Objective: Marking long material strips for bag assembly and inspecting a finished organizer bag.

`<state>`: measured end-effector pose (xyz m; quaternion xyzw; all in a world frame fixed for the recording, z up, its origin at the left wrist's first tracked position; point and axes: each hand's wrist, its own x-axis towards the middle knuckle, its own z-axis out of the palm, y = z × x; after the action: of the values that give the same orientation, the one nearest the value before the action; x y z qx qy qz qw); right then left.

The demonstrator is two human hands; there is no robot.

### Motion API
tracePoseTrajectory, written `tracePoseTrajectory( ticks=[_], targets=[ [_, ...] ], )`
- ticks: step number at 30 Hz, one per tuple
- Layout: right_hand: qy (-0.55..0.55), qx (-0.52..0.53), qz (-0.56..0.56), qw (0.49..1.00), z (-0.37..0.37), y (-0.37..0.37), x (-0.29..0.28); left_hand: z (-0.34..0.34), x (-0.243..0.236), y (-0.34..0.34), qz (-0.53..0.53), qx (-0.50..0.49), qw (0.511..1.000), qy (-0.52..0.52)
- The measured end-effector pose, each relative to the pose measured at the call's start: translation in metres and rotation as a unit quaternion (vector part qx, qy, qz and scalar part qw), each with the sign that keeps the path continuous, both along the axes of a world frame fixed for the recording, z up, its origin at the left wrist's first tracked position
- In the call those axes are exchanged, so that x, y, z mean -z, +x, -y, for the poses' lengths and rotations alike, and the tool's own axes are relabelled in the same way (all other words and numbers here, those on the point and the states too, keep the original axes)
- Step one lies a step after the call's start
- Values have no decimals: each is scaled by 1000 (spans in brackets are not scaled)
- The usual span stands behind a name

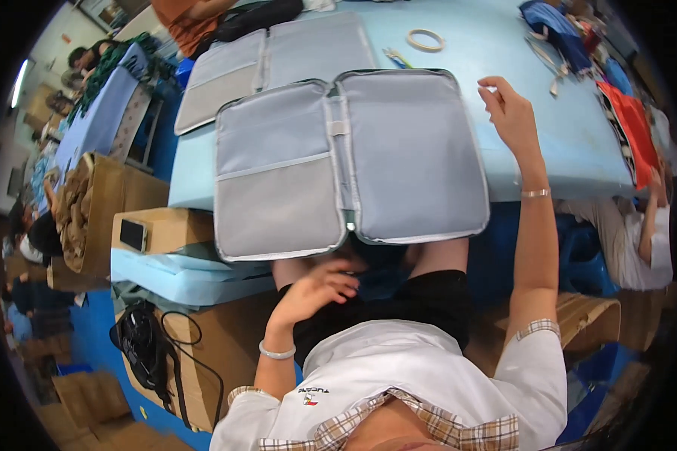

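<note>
An unzipped grey fabric case lies spread flat like a book, its near edge hanging over the table's front edge above my lap. Its left panel has a grey pocket; a narrow spine with a small pale tab joins the two halves. My right hand hovers over the tabletop just past the case's upper right corner, fingers loosely bent and apart, nothing visible in them. Below the case's near edge, in front of my body, my left hand hangs with slightly blurred, loosely spread fingers, and holds nothing I can see.
A second open grey case lies behind the first on the light blue table. A tape roll and small tools lie farther back. At left are a phone and a cardboard box. Other people work around.
</note>
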<state>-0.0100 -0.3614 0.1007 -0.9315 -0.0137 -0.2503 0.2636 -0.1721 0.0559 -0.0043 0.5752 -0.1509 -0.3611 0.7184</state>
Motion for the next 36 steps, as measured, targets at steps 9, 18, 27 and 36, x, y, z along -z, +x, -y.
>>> tracePoseTrajectory(
  ticks=[9,18,27,36],
  targets=[
    [336,114,-110,928,-16,-173,52,8,3,13,65,-535,842,-24],
    [580,-72,-141,799,-63,-177,92,57,-66,28,457,-387,769,221],
    [695,-117,-119,699,-69,-179,92,112,-78,47,652,-18,702,287],
    [663,-88,-131,732,-71,-170,92,55,-41,68,327,-359,833,264]
  ],
)
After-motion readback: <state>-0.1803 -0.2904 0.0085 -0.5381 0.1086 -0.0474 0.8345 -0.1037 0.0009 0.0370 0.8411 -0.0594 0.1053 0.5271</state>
